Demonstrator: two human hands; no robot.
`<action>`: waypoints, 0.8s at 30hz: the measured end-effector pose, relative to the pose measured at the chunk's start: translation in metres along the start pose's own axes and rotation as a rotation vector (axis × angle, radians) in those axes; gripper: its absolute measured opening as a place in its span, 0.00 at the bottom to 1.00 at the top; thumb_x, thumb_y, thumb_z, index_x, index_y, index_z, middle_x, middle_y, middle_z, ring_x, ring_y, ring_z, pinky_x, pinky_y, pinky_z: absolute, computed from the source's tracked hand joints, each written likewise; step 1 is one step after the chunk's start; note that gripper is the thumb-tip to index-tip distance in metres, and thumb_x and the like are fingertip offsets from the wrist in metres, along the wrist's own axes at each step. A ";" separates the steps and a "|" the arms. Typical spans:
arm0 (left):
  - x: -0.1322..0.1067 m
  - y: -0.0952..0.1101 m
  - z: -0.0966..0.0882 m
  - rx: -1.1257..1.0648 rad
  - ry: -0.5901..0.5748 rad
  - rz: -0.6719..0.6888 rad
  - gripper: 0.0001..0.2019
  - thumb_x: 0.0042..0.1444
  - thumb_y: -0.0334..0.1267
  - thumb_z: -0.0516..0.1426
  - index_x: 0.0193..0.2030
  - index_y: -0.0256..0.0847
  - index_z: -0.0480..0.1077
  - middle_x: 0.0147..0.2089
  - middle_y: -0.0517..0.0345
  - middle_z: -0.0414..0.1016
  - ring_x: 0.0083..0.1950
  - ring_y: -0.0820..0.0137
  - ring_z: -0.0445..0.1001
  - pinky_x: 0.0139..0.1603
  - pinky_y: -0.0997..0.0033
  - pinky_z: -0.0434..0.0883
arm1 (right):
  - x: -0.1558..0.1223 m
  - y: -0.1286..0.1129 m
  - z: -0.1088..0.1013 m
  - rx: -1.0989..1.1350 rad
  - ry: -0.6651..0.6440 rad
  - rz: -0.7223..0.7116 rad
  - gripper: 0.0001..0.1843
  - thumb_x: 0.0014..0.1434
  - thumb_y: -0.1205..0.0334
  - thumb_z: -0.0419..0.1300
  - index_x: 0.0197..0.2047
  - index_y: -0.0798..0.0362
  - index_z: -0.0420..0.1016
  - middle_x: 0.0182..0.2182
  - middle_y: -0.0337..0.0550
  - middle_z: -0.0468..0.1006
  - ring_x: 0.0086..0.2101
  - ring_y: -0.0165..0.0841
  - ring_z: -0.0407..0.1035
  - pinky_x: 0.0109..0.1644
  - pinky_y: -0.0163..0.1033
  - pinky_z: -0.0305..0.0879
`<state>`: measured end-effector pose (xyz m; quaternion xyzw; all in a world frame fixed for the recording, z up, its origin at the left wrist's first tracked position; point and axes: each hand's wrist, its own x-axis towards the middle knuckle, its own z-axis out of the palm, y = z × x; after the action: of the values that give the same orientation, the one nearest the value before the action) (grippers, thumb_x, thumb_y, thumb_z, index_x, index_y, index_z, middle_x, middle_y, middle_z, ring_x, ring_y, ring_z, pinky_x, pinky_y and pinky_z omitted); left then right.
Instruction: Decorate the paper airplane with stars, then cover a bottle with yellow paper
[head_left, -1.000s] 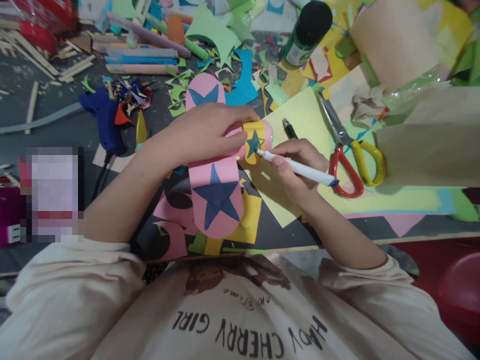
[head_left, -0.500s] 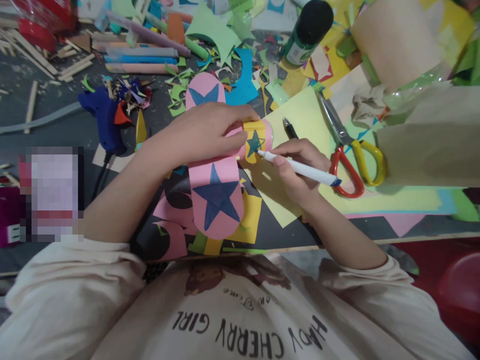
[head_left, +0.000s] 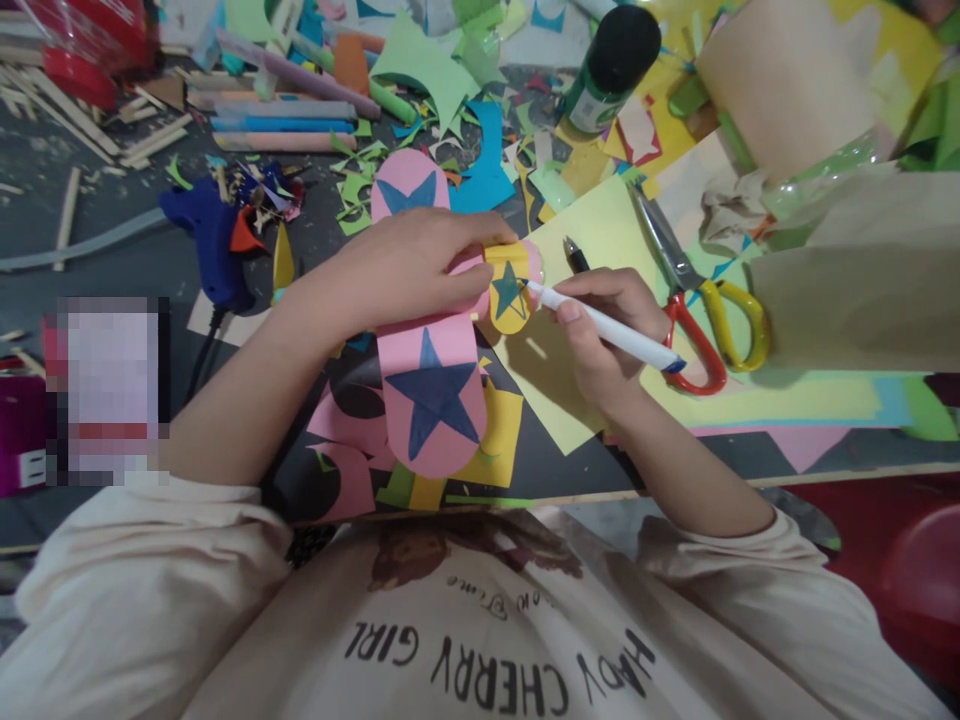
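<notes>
A pink paper cutout point(head_left: 431, 435) with rounded ends and dark blue stars lies in front of me. My left hand point(head_left: 420, 262) rests across its middle, thumb and fingers gripping the paper near a small yellow flap point(head_left: 510, 318). That flap bears a blue star, partly coloured in. In my right hand point(head_left: 611, 335) is a white marker point(head_left: 611, 330) with a blue end, its tip at the star's right side. Beneath the right hand lies a pale yellow sheet point(head_left: 559, 410), and a black pen point(head_left: 576, 256) sits just beyond the fingers.
Scissors point(head_left: 686, 290) with red and yellow handles lie right of my right hand. A blue glue gun point(head_left: 214, 240) with its cord is at the left. Several markers point(head_left: 285, 125), paper scraps point(head_left: 427, 75) and a black-capped bottle point(head_left: 611, 75) crowd the far side.
The marker tip has moved slightly up and right, from the star's lower part to its right point. My right hand shifted a little right. My left hand stayed put.
</notes>
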<state>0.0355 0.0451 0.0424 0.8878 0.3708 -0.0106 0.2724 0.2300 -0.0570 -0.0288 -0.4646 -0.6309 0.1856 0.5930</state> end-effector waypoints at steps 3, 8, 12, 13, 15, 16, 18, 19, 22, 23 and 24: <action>-0.001 0.001 -0.001 0.008 -0.009 -0.008 0.26 0.63 0.46 0.46 0.64 0.46 0.70 0.42 0.52 0.77 0.45 0.59 0.76 0.44 0.65 0.68 | -0.001 0.001 0.000 -0.017 -0.001 0.035 0.08 0.65 0.53 0.63 0.39 0.46 0.80 0.30 0.40 0.83 0.26 0.33 0.76 0.26 0.40 0.72; -0.002 0.004 -0.002 0.020 -0.020 -0.008 0.27 0.64 0.46 0.45 0.66 0.46 0.69 0.43 0.52 0.77 0.43 0.60 0.74 0.42 0.64 0.67 | 0.000 0.001 -0.002 0.010 -0.043 0.055 0.07 0.63 0.57 0.64 0.41 0.49 0.81 0.34 0.39 0.85 0.29 0.31 0.78 0.31 0.39 0.73; -0.001 0.004 -0.002 0.021 -0.019 -0.021 0.26 0.63 0.46 0.46 0.65 0.46 0.69 0.41 0.51 0.76 0.43 0.59 0.75 0.41 0.64 0.67 | 0.002 -0.001 -0.001 -0.024 -0.020 0.026 0.07 0.64 0.55 0.64 0.38 0.48 0.81 0.31 0.37 0.84 0.26 0.30 0.76 0.28 0.37 0.72; -0.001 0.004 -0.002 0.019 -0.022 -0.024 0.26 0.63 0.46 0.46 0.65 0.46 0.69 0.40 0.51 0.76 0.44 0.59 0.75 0.42 0.65 0.68 | 0.002 -0.001 0.000 -0.032 -0.009 0.016 0.08 0.64 0.55 0.63 0.37 0.48 0.80 0.29 0.37 0.83 0.25 0.29 0.74 0.26 0.36 0.71; -0.001 0.004 -0.002 0.013 -0.015 -0.028 0.26 0.63 0.46 0.46 0.65 0.47 0.69 0.40 0.52 0.76 0.45 0.59 0.76 0.43 0.65 0.68 | 0.002 -0.002 0.000 -0.035 0.008 0.005 0.09 0.64 0.54 0.63 0.35 0.48 0.80 0.26 0.36 0.81 0.22 0.28 0.72 0.23 0.35 0.68; -0.001 0.004 -0.002 0.011 -0.014 -0.028 0.26 0.63 0.45 0.46 0.65 0.48 0.69 0.40 0.52 0.76 0.45 0.60 0.76 0.43 0.65 0.68 | 0.002 -0.002 0.000 -0.037 0.007 0.008 0.09 0.64 0.53 0.63 0.35 0.48 0.79 0.26 0.36 0.81 0.22 0.28 0.72 0.23 0.35 0.68; -0.001 0.003 -0.002 0.013 -0.018 -0.032 0.26 0.63 0.46 0.46 0.65 0.48 0.69 0.41 0.52 0.76 0.44 0.60 0.75 0.44 0.65 0.68 | 0.002 -0.002 0.000 -0.046 -0.005 0.023 0.10 0.64 0.52 0.62 0.36 0.48 0.79 0.28 0.37 0.82 0.24 0.29 0.74 0.25 0.36 0.71; -0.002 0.003 -0.002 0.015 -0.023 -0.033 0.26 0.63 0.46 0.46 0.65 0.48 0.69 0.41 0.52 0.76 0.44 0.60 0.75 0.44 0.65 0.68 | 0.002 -0.002 0.000 -0.049 -0.013 0.034 0.11 0.65 0.52 0.62 0.36 0.49 0.79 0.29 0.38 0.83 0.26 0.30 0.75 0.27 0.37 0.72; -0.002 0.003 -0.003 0.018 -0.030 -0.037 0.27 0.63 0.47 0.46 0.66 0.48 0.69 0.42 0.51 0.76 0.43 0.59 0.75 0.44 0.64 0.68 | 0.001 -0.002 0.000 -0.049 -0.027 0.056 0.11 0.65 0.51 0.62 0.38 0.49 0.79 0.31 0.39 0.84 0.28 0.31 0.77 0.30 0.39 0.74; -0.002 0.003 -0.003 0.016 -0.029 -0.036 0.27 0.63 0.47 0.46 0.66 0.49 0.69 0.42 0.51 0.77 0.44 0.59 0.75 0.44 0.63 0.68 | 0.001 -0.001 0.000 -0.047 -0.024 0.058 0.11 0.65 0.51 0.62 0.38 0.49 0.79 0.31 0.38 0.83 0.27 0.31 0.76 0.29 0.39 0.73; -0.002 0.003 -0.003 0.012 -0.028 -0.033 0.26 0.63 0.47 0.46 0.66 0.49 0.69 0.42 0.51 0.77 0.43 0.59 0.75 0.44 0.63 0.68 | 0.001 -0.001 0.000 -0.041 -0.019 0.054 0.11 0.64 0.51 0.62 0.37 0.49 0.79 0.30 0.38 0.83 0.26 0.30 0.76 0.28 0.38 0.72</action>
<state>0.0358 0.0437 0.0463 0.8828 0.3817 -0.0297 0.2722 0.2300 -0.0564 -0.0271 -0.4917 -0.6273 0.1929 0.5723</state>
